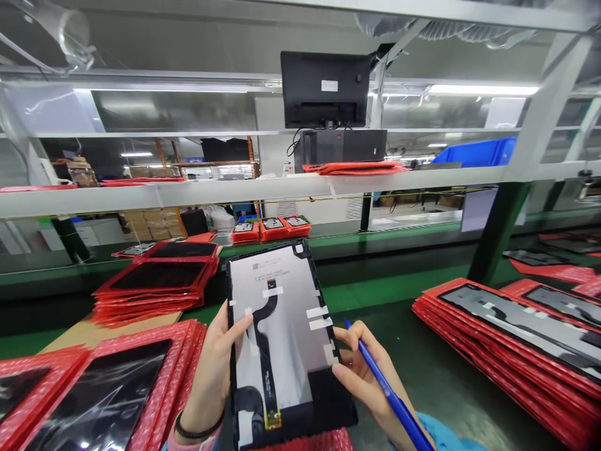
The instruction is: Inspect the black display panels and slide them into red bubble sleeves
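I hold a tablet display panel (282, 313) upright before me, its grey back side facing me, with a black flex cable and several white tape strips on it. My left hand (213, 369) grips its left edge, thumb pressed on the back. My right hand (364, 376) steadies the right lower edge with the fingertips while also holding a blue pen (389, 394) that points up toward the panel. A black band circles my left wrist.
Stacks of red bubble-wrap bags with panels lie at the left (157, 285), lower left (98, 394) and right (516, 332) on the green bench (422, 363). Beyond are a conveyor (399, 247), a shelf rail (235, 188), a monitor (323, 88) and a blue bin (479, 150).
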Available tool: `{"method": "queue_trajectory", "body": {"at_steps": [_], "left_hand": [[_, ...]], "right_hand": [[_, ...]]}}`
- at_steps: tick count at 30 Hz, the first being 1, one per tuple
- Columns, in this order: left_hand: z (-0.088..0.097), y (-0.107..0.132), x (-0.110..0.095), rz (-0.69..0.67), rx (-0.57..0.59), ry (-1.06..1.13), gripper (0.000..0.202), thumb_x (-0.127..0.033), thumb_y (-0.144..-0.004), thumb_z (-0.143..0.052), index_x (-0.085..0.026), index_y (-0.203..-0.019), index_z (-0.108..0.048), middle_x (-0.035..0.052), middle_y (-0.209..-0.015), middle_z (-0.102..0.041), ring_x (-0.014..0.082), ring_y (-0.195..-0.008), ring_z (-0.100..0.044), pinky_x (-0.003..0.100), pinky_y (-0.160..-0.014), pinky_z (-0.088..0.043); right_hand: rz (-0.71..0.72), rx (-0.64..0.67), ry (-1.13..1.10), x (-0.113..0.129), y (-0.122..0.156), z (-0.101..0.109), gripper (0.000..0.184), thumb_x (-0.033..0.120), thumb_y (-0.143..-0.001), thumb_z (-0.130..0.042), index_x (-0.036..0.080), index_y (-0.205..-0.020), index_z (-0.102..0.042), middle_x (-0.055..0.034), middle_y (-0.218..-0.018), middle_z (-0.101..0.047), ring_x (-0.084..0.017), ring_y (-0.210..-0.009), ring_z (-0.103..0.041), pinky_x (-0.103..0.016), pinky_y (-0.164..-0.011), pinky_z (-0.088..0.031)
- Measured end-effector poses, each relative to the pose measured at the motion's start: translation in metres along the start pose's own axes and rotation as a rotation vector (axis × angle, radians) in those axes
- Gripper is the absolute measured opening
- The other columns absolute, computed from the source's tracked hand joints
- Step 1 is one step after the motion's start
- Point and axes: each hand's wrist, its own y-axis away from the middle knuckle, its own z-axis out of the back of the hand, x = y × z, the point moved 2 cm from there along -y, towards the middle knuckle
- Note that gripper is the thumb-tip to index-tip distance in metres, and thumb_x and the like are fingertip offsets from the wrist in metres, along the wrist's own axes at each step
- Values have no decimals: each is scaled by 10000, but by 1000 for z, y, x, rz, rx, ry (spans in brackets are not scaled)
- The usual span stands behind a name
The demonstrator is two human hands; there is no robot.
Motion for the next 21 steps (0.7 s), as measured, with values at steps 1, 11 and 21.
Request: {"method": "queue_trajectory", "body": {"at_steps": [1, 11, 21], "left_hand": [[0, -1, 0, 3, -13, 17, 494, -175, -734, -722, -247, -1207, -598, -28, -1180, -685, 155, -1078, -631, 179, -863, -512], [3, -8, 3, -9, -117, 43, 583, -248, -696, -772, -276, -1250, -589, -11, -1150, -702, 194, -993, -674, 200, -767, -555], [11, 7, 3, -523, -60, -643, 77, -244, -717, -751, -235, -792, -770, -3, -720, -751, 174, -629, -700, 183, -626, -550]], "right_hand": [[5, -7, 14, 2, -1, 0, 360, 272, -812, -719, 231, -797, -362, -26, -1060, -630, -88, -652, -559, -236, -606, -402], [-36, -218, 202, 12, -32, 12, 349, 512, -883, -570, 207, -737, -479, -27, -749, -696, -159, -708, -661, -255, -665, -527], [-169, -210, -58, 0, -40, 13, 484, 544, -791, -684, 182, -1103, -608, -173, -1161, -693, -323, -1054, -666, -448, -829, -568]]}}
